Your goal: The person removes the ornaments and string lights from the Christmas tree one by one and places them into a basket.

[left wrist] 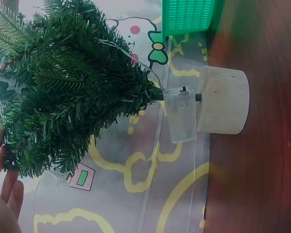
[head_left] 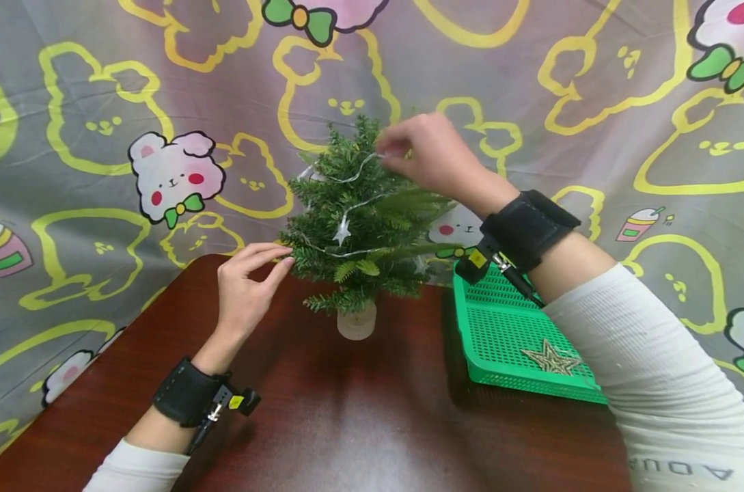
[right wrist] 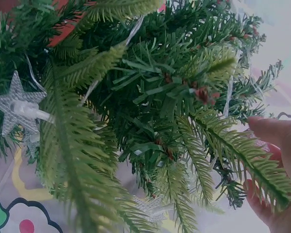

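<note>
Pinching the clear star string light (head_left: 342,231), the right hand (head_left: 430,154) is at the upper right of the miniature artificial Christmas tree (head_left: 362,222). The left hand (head_left: 246,287), fingertips narrowly spaced, meets the left branches; its grip cannot be determined. The tree stands on the table (head_left: 322,444), left of 1 green basket (head_left: 519,380).

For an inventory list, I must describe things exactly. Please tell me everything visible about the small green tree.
The tree looks artificial, with dark green needles and some lighter sprigs. It stands upright on the dark brown table, its thin trunk set in a pale, wood-like round base. A clear string of star lights winds around it, leading to a translucent box beside the trunk. The left grip touches branch tips on one side.
</note>
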### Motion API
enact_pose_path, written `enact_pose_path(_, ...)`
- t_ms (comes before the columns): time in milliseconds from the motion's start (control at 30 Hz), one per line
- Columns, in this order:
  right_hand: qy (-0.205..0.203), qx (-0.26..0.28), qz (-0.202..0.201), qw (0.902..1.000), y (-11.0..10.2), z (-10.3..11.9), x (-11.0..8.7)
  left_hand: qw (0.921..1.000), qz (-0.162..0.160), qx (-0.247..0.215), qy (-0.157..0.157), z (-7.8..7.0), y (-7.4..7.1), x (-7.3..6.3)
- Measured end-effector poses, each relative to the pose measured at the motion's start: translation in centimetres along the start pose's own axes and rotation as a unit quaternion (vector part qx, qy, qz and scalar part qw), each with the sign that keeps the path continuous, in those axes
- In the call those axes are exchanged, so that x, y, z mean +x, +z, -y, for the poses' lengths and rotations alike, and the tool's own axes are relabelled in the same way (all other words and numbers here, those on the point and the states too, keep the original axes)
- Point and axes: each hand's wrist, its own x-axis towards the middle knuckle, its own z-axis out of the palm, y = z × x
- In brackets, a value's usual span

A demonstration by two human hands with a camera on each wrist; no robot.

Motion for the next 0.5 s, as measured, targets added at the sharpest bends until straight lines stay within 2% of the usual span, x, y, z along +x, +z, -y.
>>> enact_pose_path(267,-0.031,0.014,-0.021,0.9992,0.1,0.1,-0.9,1.0000,-0.001,-0.004,0.003,-0.1,0.0,-0.3)
enact_pose_path(500,-0.035,0.021,-0.032,0.9986,-0.2,0.5,-1.6,0.9998,-0.007,-0.006,0.015,-0.5,0.0,-0.5)
